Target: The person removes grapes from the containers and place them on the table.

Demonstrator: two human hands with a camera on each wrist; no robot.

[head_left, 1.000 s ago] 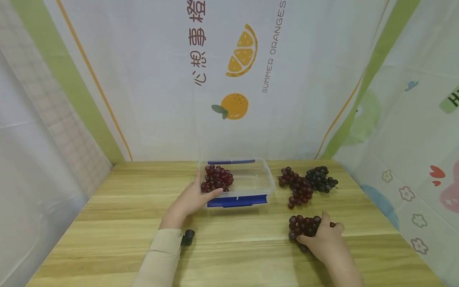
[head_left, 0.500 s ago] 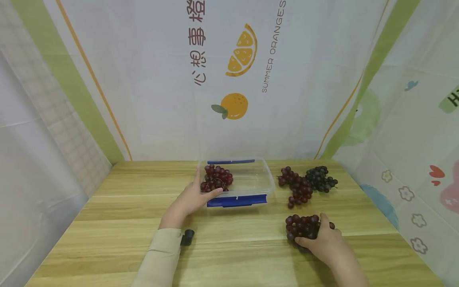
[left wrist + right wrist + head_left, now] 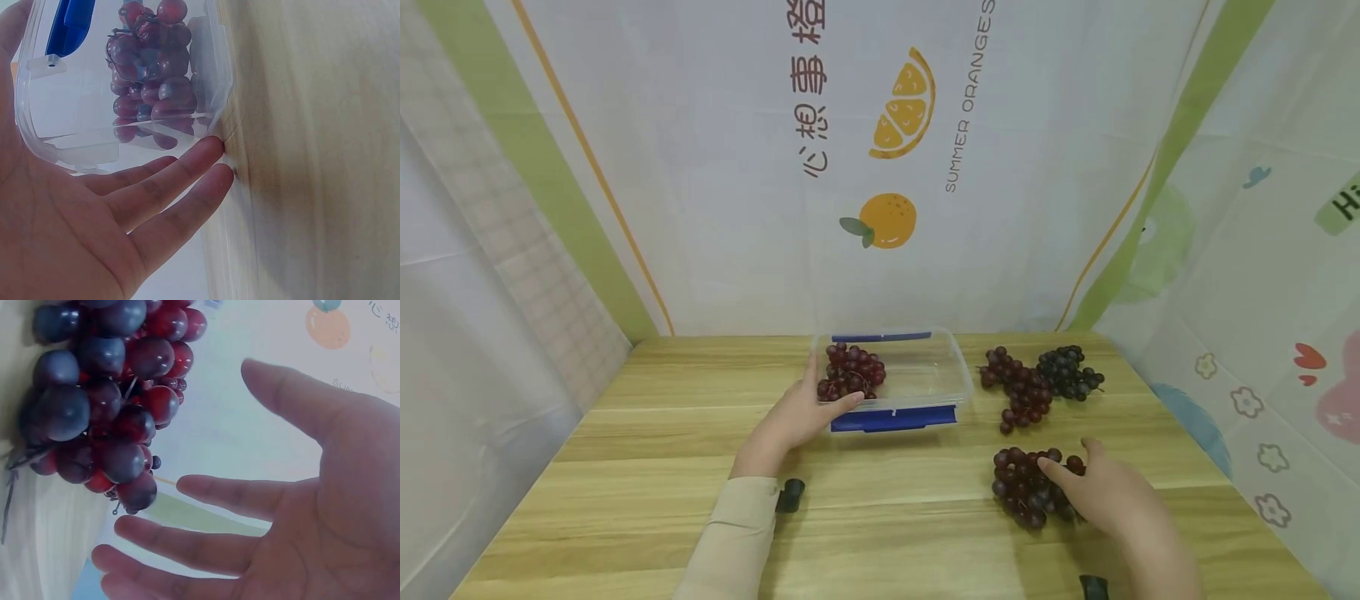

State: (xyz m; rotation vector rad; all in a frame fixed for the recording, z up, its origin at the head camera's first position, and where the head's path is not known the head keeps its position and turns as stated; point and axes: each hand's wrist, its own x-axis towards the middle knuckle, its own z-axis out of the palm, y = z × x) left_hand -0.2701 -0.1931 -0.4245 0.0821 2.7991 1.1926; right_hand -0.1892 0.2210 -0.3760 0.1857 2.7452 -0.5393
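Note:
In the head view, my left hand (image 3: 793,417) rests at the left end of a clear plastic food container (image 3: 928,379) with blue clips, its thumb by the near rim. The left wrist view has the fingers (image 3: 178,215) of this hand stretched along the outer wall. A bunch of dark red grapes (image 3: 852,371) lies inside, at the container's left end. Toward the front right, my right hand (image 3: 1108,487) is spread beside another bunch of red grapes (image 3: 1026,487) on the table. The right wrist view shows a gap between the outstretched fingers (image 3: 194,550) and these grapes.
Behind the right hand lie a red grape bunch (image 3: 1018,387) and a black grape bunch (image 3: 1070,372), side by side, right of the container. The wooden table (image 3: 662,433) is bordered by a printed white curtain (image 3: 737,250) at the back and sides.
My right hand has let go of the near grape bunch and drawn back slightly to the right. That bunch moved a little left. The left hand stays at the container.

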